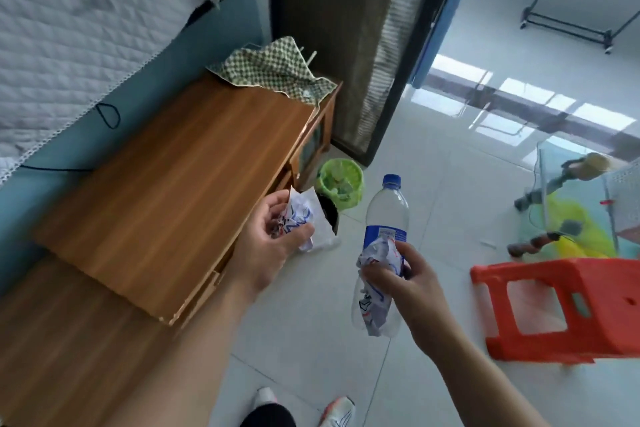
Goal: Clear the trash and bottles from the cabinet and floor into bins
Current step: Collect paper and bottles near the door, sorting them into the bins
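Observation:
My left hand [273, 246] grips a crumpled white paper with blue and red print [298, 218], just off the front edge of the wooden cabinet [166, 191]. A clear plastic bottle with a blue cap and blue label [386, 215] stands upright in my right hand [405, 284], which also clutches a second crumpled printed paper [379, 258] against the bottle. A green basket bin [341, 187] with scraps inside stands on the floor beside the cabinet. A dark bin [329, 215] sits right behind the left-hand paper, mostly hidden.
A green checked cloth [277, 69] lies on the cabinet's far end. A red plastic stool [568, 308] stands to the right. A glass tank [588, 204] is at the far right. A bed [69, 28] borders the cabinet on the left. My shoes [336, 409] show below.

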